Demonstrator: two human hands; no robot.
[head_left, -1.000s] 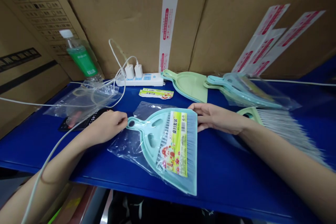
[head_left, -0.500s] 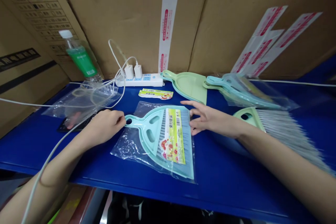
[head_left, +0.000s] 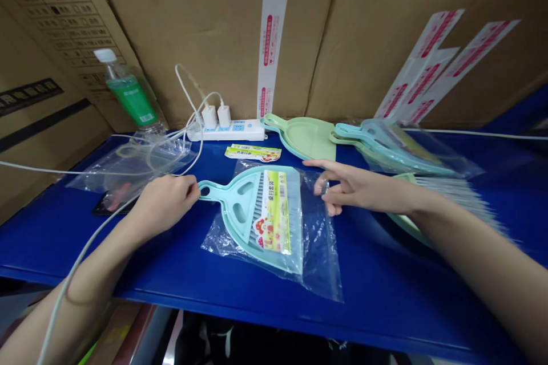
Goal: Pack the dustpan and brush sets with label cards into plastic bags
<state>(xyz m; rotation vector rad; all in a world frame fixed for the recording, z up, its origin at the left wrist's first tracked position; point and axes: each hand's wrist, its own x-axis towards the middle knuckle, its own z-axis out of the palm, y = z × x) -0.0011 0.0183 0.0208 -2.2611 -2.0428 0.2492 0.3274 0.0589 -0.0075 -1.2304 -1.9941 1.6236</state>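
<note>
A light blue dustpan lies on the blue tabletop with a grey-bristled brush and a yellow-green printed label over it. My left hand is closed on the tip of the dustpan's handle, which sticks out of a clear plastic bag. The bag still surrounds the pan's wide end and extends past it to the right. At the bag's right edge, my right hand pinches the plastic, its index finger stretched out.
Behind are a green dustpan, a bagged blue dustpan set and a loose label. A green-handled brush lies partly behind my right forearm. A power strip, white cables, a bottle and cardboard boxes stand at the back.
The bag has slid right relative to the dustpan, baring its handle. My right hand has moved right with the bag's edge, and my left hand slightly left with the handle.
</note>
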